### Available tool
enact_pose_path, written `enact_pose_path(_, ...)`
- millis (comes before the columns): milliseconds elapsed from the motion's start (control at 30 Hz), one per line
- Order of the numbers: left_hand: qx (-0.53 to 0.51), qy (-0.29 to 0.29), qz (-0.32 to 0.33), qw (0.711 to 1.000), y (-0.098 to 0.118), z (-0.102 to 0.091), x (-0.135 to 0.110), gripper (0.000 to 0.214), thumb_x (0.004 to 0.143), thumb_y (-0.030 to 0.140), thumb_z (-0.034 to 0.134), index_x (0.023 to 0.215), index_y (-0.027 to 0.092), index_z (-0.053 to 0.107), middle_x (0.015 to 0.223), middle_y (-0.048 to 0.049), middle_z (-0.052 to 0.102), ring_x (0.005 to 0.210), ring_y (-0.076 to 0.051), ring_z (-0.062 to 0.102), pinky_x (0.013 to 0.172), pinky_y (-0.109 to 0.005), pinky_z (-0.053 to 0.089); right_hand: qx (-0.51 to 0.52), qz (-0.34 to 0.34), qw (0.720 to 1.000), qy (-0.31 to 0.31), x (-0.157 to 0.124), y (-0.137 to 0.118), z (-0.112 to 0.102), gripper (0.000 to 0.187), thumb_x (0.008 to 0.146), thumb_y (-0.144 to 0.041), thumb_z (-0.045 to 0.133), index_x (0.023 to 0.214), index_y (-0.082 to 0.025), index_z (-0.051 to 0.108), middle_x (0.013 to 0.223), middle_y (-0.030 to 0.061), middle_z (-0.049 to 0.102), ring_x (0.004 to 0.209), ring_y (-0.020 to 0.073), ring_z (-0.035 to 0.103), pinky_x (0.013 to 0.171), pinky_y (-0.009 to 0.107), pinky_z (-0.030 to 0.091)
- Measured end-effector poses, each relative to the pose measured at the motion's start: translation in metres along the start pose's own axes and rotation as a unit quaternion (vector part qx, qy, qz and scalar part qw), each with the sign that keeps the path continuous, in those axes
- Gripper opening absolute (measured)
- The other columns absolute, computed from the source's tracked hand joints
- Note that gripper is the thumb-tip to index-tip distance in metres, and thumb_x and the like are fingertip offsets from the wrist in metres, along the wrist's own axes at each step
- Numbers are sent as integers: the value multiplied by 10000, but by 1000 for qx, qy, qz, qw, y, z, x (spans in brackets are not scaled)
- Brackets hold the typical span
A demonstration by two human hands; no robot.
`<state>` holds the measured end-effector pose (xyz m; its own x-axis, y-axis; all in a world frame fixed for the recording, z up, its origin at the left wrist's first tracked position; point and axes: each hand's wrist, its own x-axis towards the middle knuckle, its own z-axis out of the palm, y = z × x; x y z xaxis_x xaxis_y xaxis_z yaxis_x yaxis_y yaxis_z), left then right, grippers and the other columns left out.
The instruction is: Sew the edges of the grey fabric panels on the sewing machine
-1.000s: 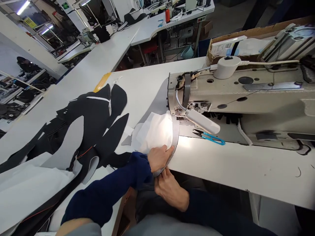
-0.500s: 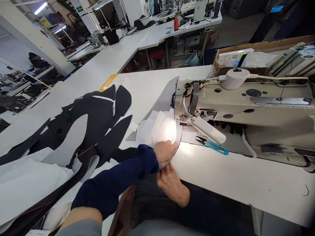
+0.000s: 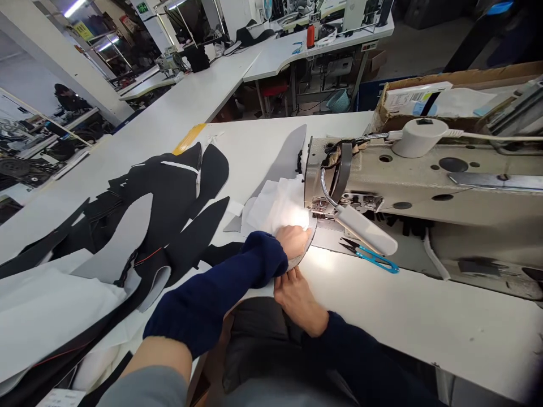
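Observation:
Under the lit needle area of a sewing machine [image 3: 331,206] lies a grey fabric piece [image 3: 313,234] with a curved edge and white sheet material [image 3: 271,203] over it. My left hand [image 3: 292,242], in a navy sleeve, is curled down on this fabric close to the needle. Just below it, my right hand [image 3: 298,299] pinches the trailing edge of the same piece at the table's front edge. The fingertips of both hands are partly hidden. Blue-handled thread snips [image 3: 373,257] lie right of the needle, beneath a white clip-on lamp [image 3: 367,229].
Black fabric pieces [image 3: 169,186] are heaped on the left, with white and grey material [image 3: 51,316] in front. A cardboard box [image 3: 466,79] stands behind the machine. Yellow tape [image 3: 189,138] lies at the table's far edge. A person [image 3: 70,99] sits far left.
Both hands and the fabric have moved slightly away from me, toward the needle. The view has shifted a little, and more of the right sleeve shows.

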<state>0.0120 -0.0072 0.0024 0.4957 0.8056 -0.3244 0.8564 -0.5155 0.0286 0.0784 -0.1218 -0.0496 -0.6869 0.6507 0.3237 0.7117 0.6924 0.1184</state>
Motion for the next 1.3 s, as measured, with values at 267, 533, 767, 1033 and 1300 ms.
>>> enact_pose_path(267,4,6,-16,1000,-1,-12,29,361,887,171,388,1221,165,527,903,-118,659,838,-274,648,692,-360,481,38,16,999,9,7,-4,6,248,755,-46,564,978,26,646,945,254,645,931,323,591,912,534,421)
enact_pose_path(533,36,41,24,998,-3,1,-31,357,914,184,387,1247,240,502,1096,-96,553,882,-231,598,664,-332,491,115,21,991,64,-1,-39,17,268,784,-95,583,1033,-23,651,1048,218,647,1029,303,578,1014,503,382)
enact_pose_path(767,47,18,31,998,-9,23,-42,452,949,197,363,1400,234,366,1070,-99,531,910,-214,583,661,-307,506,89,28,993,74,-3,-40,17,311,773,-118,583,1056,-8,646,1108,249,633,1097,329,557,1040,542,345)
enact_pose_path(1033,49,6,42,998,-12,25,-34,452,968,204,326,1419,207,335,1056,-109,537,892,-213,606,684,-314,512,98,23,993,60,-11,-39,21,322,803,-133,566,1087,7,620,1143,263,614,1154,319,528,1056,535,327)
enact_pose_path(1300,36,-3,18,999,-6,17,-20,481,952,198,314,1432,186,342,1112,-117,559,858,-214,618,684,-309,493,88,22,994,52,-11,-24,18,334,776,-155,609,1076,-10,631,1155,228,623,1187,336,508,1067,494,332)
